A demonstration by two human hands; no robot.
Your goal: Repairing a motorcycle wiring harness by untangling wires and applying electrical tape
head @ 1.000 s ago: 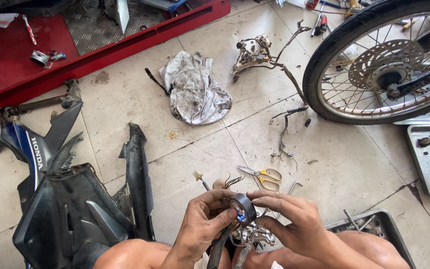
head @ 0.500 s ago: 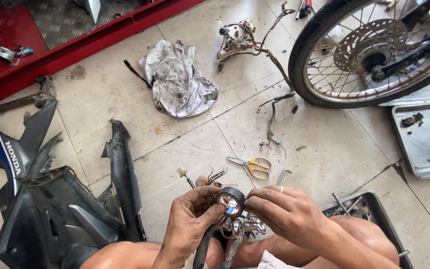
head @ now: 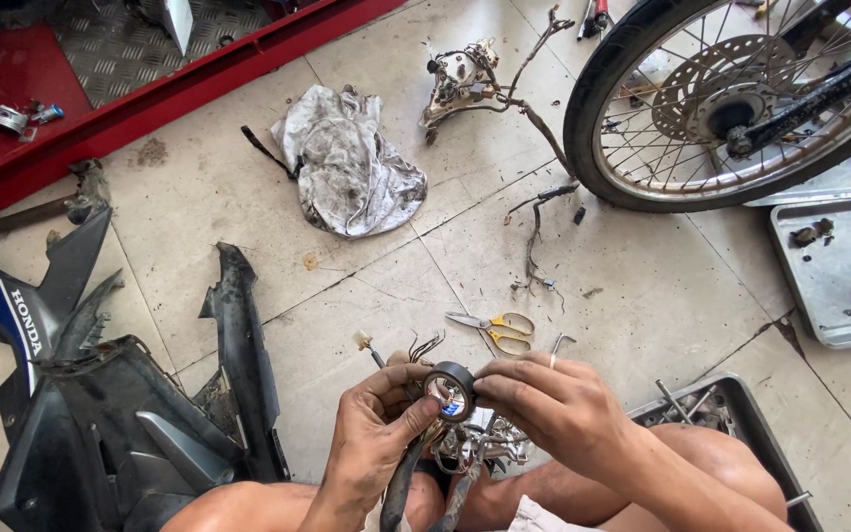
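Between the fingertips (head: 416, 409) sits a black tape roll (head: 450, 386) with a blue, red and white core label. Just beyond the fingers lie yellow-handled scissors (head: 496, 329) on beige floor tiles (head: 642, 296). Farther beyond is a grey-white stained rag (head: 352, 163). Left of the fingers lies black fairing (head: 100, 433), with a blue-and-white panel (head: 12, 305).

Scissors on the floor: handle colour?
Yellow handles on the scissors, clearest in the head view.
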